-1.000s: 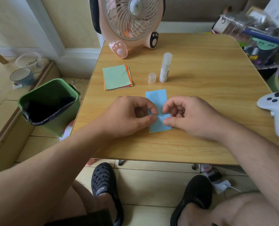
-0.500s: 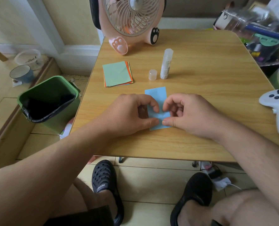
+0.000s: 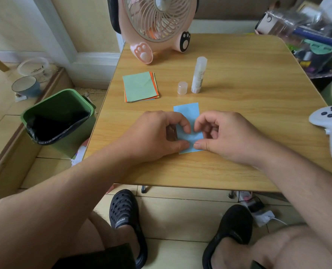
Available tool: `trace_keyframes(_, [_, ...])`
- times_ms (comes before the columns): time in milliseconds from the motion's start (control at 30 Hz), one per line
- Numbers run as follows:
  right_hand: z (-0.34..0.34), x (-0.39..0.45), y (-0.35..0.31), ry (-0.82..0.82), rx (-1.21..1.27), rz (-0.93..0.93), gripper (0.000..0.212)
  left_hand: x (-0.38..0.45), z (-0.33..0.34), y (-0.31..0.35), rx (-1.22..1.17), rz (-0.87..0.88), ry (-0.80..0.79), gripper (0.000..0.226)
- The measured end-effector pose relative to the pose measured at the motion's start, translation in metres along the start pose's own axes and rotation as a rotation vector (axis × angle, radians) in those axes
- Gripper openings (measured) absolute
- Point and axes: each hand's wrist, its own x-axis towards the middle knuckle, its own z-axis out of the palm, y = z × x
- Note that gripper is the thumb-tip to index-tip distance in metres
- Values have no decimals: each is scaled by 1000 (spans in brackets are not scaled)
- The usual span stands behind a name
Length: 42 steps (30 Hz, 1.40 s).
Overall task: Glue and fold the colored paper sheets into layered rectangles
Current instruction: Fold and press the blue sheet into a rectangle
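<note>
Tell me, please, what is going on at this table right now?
A person is folding a blue sheet on the table. Both hands work its near end: the left hand and the right hand each pinch it between thumb and forefinger. The glue stick stands uncapped behind, its cap beside it. A stack of other sheets, green on top, waits to the left.
</note>
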Motion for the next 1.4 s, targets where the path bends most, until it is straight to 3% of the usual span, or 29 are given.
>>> trace_keyframes(400, [5,3,-7,61,-151,-85,36,2,1,-2,-14,67,25,29])
trace_keyframes(633, [2,5,-5,26,-132,-83,38,5,0,-6,-14,57,29,38])
trace_keyframes(1400, [4,26,-2,41,-136,-138,33,21,-10,-12,121,91,73,36])
